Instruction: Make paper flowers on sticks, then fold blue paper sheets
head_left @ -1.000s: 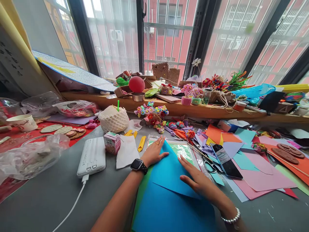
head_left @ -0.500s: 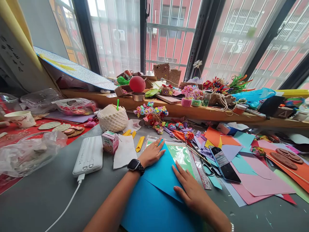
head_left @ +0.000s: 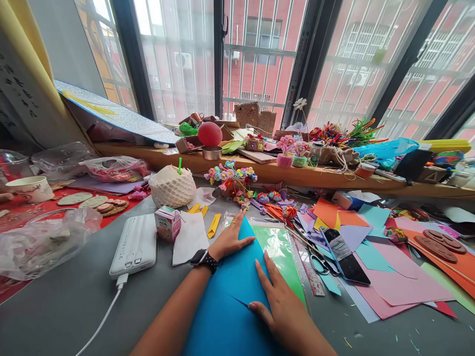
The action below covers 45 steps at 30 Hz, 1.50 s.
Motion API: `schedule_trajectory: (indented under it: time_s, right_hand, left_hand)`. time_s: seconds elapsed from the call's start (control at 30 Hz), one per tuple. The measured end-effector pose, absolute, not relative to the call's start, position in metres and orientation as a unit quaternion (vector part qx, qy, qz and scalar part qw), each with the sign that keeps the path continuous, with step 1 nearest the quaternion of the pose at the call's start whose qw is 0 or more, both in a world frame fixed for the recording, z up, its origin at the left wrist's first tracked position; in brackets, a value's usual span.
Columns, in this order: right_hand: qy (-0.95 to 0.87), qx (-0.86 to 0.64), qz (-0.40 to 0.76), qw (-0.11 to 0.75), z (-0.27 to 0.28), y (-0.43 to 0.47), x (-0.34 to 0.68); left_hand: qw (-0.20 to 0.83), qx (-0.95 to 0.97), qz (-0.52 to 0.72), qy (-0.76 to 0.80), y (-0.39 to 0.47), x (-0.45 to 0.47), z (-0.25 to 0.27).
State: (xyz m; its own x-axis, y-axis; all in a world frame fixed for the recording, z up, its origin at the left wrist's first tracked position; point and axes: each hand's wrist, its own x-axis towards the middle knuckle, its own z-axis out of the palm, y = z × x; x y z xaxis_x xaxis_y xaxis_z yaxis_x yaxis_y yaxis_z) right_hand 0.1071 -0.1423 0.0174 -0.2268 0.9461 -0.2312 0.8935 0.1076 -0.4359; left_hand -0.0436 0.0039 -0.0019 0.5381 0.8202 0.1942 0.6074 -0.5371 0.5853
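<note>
A large sheet of blue paper lies on the grey table, with a folded flap along its right side. My left hand rests open on its upper end, fingers pointing away from me. Lower on the flap, my right hand lies flat with fingers apart, its thumb by a short gap in the fold. Partly beneath the blue paper is a green patterned sheet in a clear plastic sleeve. Just right of that sleeve are a ruler and scissors.
To the left stand a white power bank with a cable, a small drink carton and a net-wrapped coconut. A phone and coloured paper cover the right side. Craft flowers stand behind, before a crowded sill.
My right hand has moved left and slightly down across the flap. The flap's right edge now lies further left at the bottom, and more of the green sheet shows.
</note>
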Motion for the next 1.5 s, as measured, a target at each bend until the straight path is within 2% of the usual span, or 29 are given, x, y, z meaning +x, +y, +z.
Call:
schedule_trajectory:
  time_s: [0.3, 0.57, 0.93, 1.1, 1.2, 1.3, 1.4, 1.5]
  right_hand:
    - [-0.748, -0.614, 0.24, 0.078, 0.004, -0.143, 0.11]
    - [-0.749, -0.61, 0.237, 0.104, 0.002, -0.144, 0.116]
    - [-0.754, -0.584, 0.247, 0.17, 0.0, -0.137, 0.135]
    - [-0.759, -0.571, 0.258, 0.178, 0.0, -0.124, 0.147]
    - [-0.766, -0.558, 0.239, 0.211, 0.002, -0.111, 0.164]
    - [-0.77, -0.56, 0.212, 0.22, 0.007, -0.099, 0.185]
    - [-0.77, -0.57, 0.187, 0.216, 0.013, -0.092, 0.204]
    - [-0.787, -0.557, 0.164, 0.206, 0.015, -0.094, 0.211]
  left_hand:
    - [0.337, 0.782, 0.314, 0.42, 0.006, -0.044, 0.001]
    - [0.525, 0.628, 0.45, 0.356, 0.014, -0.048, 0.009]
    - [0.606, 0.553, 0.404, 0.404, 0.013, -0.047, 0.01]
    - [0.571, 0.589, 0.383, 0.425, 0.02, -0.048, 0.002]
    - [0.518, 0.633, 0.38, 0.432, 0.022, -0.046, -0.003]
    - [0.377, 0.748, 0.34, 0.427, 0.017, -0.043, -0.004]
    - [0.227, 0.858, 0.231, 0.398, 0.007, -0.04, -0.002]
    - [0.145, 0.896, 0.14, 0.394, 0.001, -0.037, 0.0]
